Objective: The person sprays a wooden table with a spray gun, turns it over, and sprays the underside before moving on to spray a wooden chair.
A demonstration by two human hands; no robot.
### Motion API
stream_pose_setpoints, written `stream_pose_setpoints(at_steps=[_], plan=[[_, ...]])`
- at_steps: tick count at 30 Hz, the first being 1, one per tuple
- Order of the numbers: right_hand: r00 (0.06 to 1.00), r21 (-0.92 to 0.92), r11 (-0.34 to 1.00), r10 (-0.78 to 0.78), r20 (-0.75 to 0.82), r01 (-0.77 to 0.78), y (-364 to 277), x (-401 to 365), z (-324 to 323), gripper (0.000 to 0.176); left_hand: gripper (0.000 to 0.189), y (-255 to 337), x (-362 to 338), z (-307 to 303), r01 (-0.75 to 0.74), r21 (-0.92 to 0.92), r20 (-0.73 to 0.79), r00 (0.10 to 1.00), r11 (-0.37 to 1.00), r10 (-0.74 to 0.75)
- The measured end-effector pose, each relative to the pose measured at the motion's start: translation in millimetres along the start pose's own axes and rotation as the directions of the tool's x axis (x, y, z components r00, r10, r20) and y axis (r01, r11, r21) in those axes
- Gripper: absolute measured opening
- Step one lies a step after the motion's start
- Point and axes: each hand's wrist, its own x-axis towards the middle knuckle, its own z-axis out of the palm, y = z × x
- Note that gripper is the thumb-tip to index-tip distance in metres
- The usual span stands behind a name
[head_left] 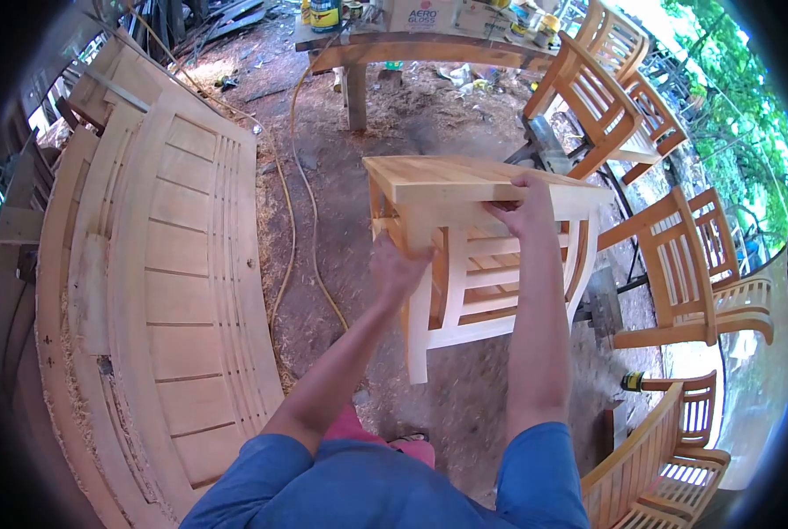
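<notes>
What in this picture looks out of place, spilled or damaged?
Mainly the ground: crumpled litter lies near the workbench, and a yellowish cord trails loosely left of the held slatted furniture piece, untidy and perhaps easy to trip over. No clear damage shows.

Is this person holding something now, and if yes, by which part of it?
Yes, a slatted wooden furniture piece: the left hand grips the upper part of a leg, and the right hand grips the edge of its flat top.

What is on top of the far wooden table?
On the table: a carton marked AERO GLOSS, a blue can and, near the right end, small containers. The carton hides whatever is behind it.
</notes>
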Motion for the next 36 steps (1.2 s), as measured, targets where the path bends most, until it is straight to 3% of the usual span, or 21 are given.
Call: stream_pose_setpoints(at_steps=[1, 3, 5, 7, 8, 10, 13, 16, 18, 20, 25, 28, 30, 33, 36], plan=[[1.000, -0.013, 1.000, -0.002, -0.007, 0.002, -1, 2, 6, 0.040, 0.095, 2, 3, 1, -0.021, 0.039, -0.065, 0.998, 0.999, 0.024], [0.991, -0.004, 1.000, -0.022, 0.132, 0.022, 3, 39, -7, 0.036, 0.084, 6, 11, 1, -0.053, 0.129, -0.198, 0.977, 0.990, 0.078], [0.985, -0.142, 0.987, -0.050, 0.166, 0.074, 4, 52, -12, 0.033, 0.085, 16, 22, -5, -0.083, 0.114, -0.195, 0.975, 0.990, 0.104], [0.989, -0.427, 0.894, -0.099, 0.114, 0.138, 12, 45, -16, 0.029, 0.088, 36, 34, -18, -0.074, 0.057, -0.126, 0.989, 0.996, 0.080], [0.951, -0.634, 0.717, -0.291, 0.108, 0.291, 25, 41, -18, 0.027, 0.090, 46, 38, -28, -0.046, 0.020, -0.049, 0.998, 0.999, 0.047], [0.759, -0.889, 0.179, -0.607, 0.237, 0.422, 61, 41, -24, 0.023, 0.094, 47, 52, -32, -0.007, -0.001, 0.026, 1.000, 1.000, 0.007], [0.359, -0.785, -0.133, -0.835, 0.417, 0.605, 104, 52, -28, 0.020, 0.095, 44, 80, -21, -0.028, 0.013, -0.008, 1.000, 1.000, 0.028], [0.315, -0.803, -0.201, -0.845, 0.432, 0.561, 113, 56, -17, 0.018, 0.092, 42, 100, -14, -0.118, 0.050, -0.125, 0.984, 0.992, 0.124], [0.359, -0.805, -0.152, -0.837, 0.413, 0.573, 115, 69, -16, 0.013, 0.085, 38, 112, -6, -0.206, 0.150, -0.253, 0.937, 0.967, 0.239], [0.385, -0.826, -0.130, -0.838, 0.387, 0.548, 115, 80, -13, 0.012, 0.084, 37, 122, -1, -0.188, 0.133, -0.255, 0.942, 0.973, 0.217], [0.234, -0.781, -0.373, -0.811, 0.537, 0.500, 109, 100, -4, 0.018, 0.077, 47, 142, -11, -0.164, -0.046, -0.099, 0.982, 0.985, 0.159], [0.315, -0.795, -0.344, -0.783, 0.537, 0.500, 106, 103, -5, 0.017, 0.074, 48, 149, -11, -0.188, -0.028, -0.064, 0.980, 0.982, 0.186], [0.313, -0.808, -0.348, -0.792, 0.525, 0.475, 105, 101, -2, 0.017, 0.073, 53, 149, -20, -0.198, -0.013, -0.042, 0.979, 0.980, 0.197], [0.298, -0.805, -0.351, -0.797, 0.525, 0.478, 102, 104, 3, 0.018, 0.089, 45, 152, -7, -0.175, -0.113, -0.012, 0.985, 0.978, 0.174], [0.300, -0.808, -0.346, -0.800, 0.519, 0.477, 99, 108, 10, 0.018, 0.088, 57, 146, -12, -0.208, -0.042, -0.103, 0.974, 0.977, 0.203]])
